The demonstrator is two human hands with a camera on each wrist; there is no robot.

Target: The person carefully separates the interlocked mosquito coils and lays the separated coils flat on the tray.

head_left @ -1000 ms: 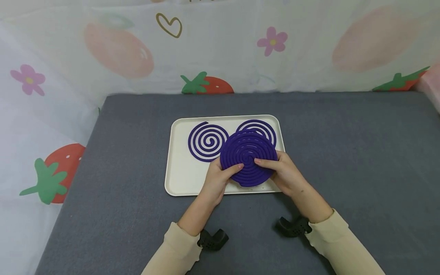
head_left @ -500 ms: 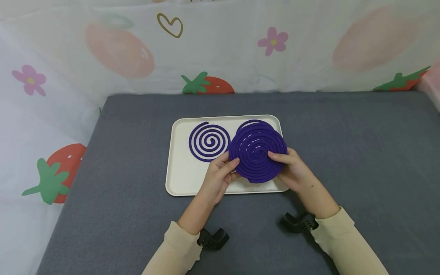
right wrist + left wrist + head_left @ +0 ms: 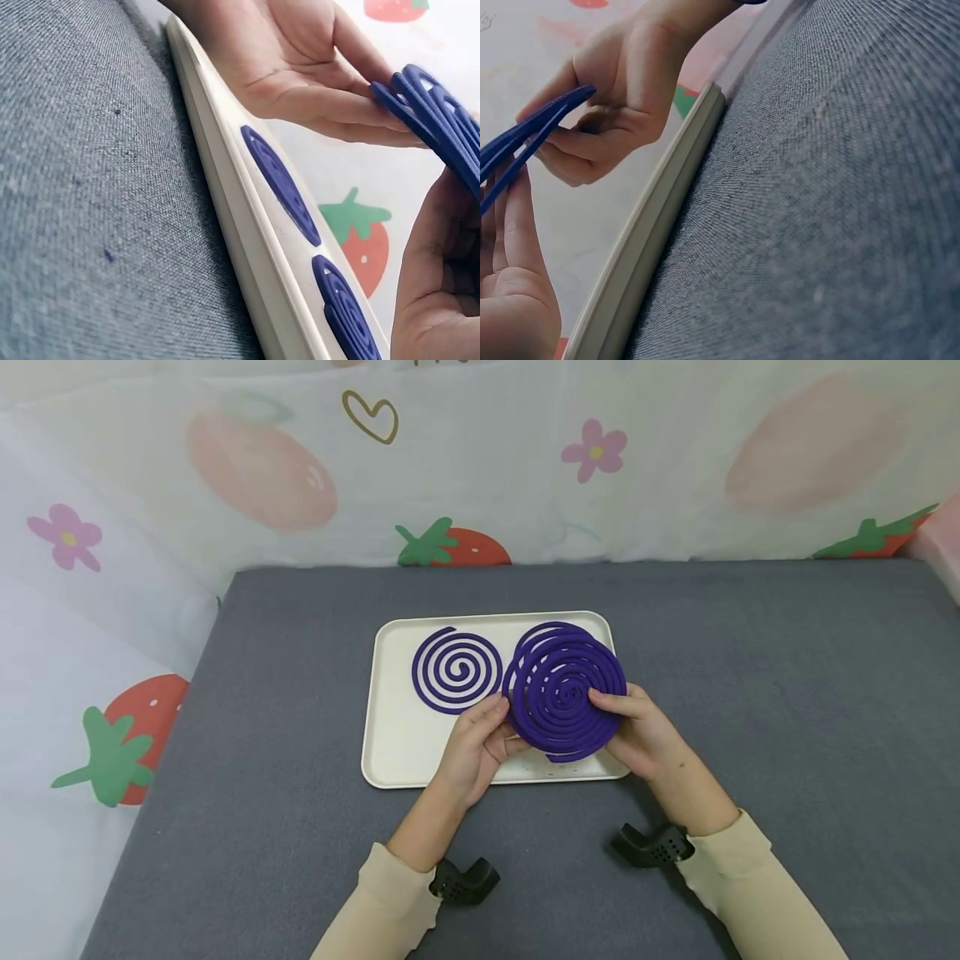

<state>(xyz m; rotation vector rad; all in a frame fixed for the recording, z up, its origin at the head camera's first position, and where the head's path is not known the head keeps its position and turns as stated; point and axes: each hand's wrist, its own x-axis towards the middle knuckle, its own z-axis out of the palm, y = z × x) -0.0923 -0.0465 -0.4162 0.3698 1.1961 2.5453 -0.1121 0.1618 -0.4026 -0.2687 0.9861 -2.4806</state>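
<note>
Over the tray, both hands hold a stack of dark purple-blue mosquito coils (image 3: 566, 706), tilted toward the head camera. My left hand (image 3: 474, 747) pinches the stack's left edge between thumb and fingers. On the right side, my right hand (image 3: 647, 735) grips it, thumb lying near the spiral's centre and fingers hidden behind. Layers of the stack (image 3: 442, 124) stand apart in a fan in the right wrist view, with slim gaps between them. A single coil (image 3: 456, 671) lies flat at the tray's back left. Another coil (image 3: 555, 625) at the back right is mostly covered by the held stack.
The shallow cream tray (image 3: 401, 752) rests on a table with dark grey cloth (image 3: 262, 760). Behind and to the left hangs a pale curtain (image 3: 480, 460) printed with strawberries and flowers. Something pink (image 3: 941, 539) shows at the far right edge.
The held stack has shifted to the right. My left thumb has slid from near the centre out to the left edge, and the layers have spread apart there.
</note>
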